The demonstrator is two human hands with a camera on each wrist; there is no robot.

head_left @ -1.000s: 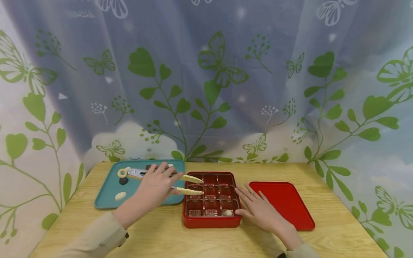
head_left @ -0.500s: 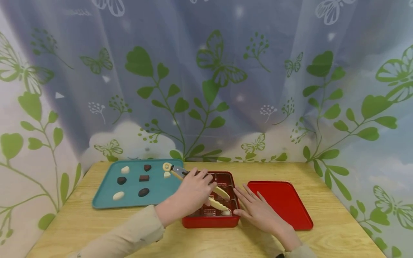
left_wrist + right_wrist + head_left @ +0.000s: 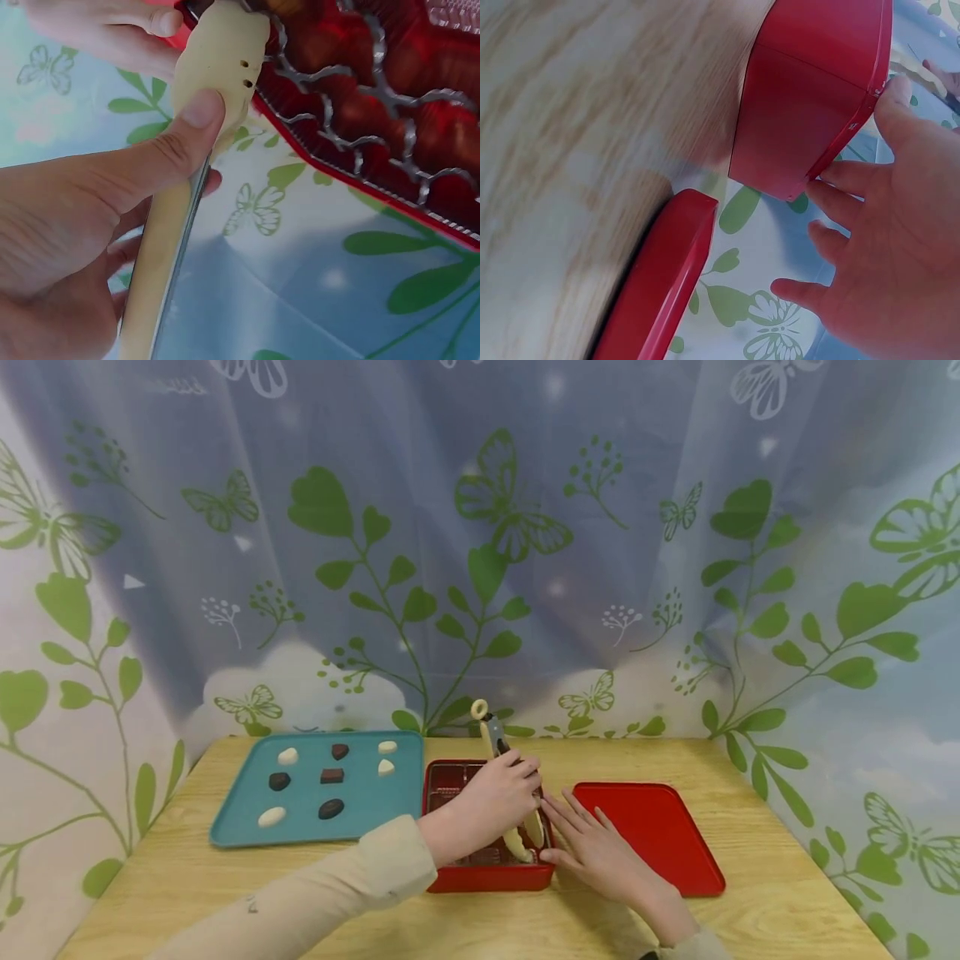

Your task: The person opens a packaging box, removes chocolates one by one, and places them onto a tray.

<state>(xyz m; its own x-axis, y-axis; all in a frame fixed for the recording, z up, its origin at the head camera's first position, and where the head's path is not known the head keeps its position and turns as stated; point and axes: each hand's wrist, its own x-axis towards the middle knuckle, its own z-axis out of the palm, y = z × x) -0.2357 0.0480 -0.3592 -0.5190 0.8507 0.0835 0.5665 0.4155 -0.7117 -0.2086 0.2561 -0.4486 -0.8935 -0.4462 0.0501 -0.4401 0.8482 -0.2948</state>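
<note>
My left hand [image 3: 495, 797] is over the red box [image 3: 491, 881] and grips a pair of tongs [image 3: 495, 735] with cream tips and a ring at the end. The tongs stand steeply, tips down at the near right compartment of the box's clear divided insert. A pale piece there is mostly hidden by the tips. In the left wrist view the thumb presses on one arm of the tongs [image 3: 169, 247]. My right hand [image 3: 603, 852] lies with fingers extended, its fingertips at the box's right rim; the right wrist view shows the hand [image 3: 907, 217] against the box's top edge.
On the left a teal tray [image 3: 240, 810] bears several white and dark chocolates, among them a brown rectangular chocolate [image 3: 332, 776]. A red lid [image 3: 652, 835] lies flat to the right of the box, partly behind my right hand. A patterned curtain [image 3: 420, 560] hangs behind the table.
My left hand has carried the tongs rightward from the box's left side and turned them from nearly level to steep, tips now at the near right compartment. The right hand has stayed at the rim.
</note>
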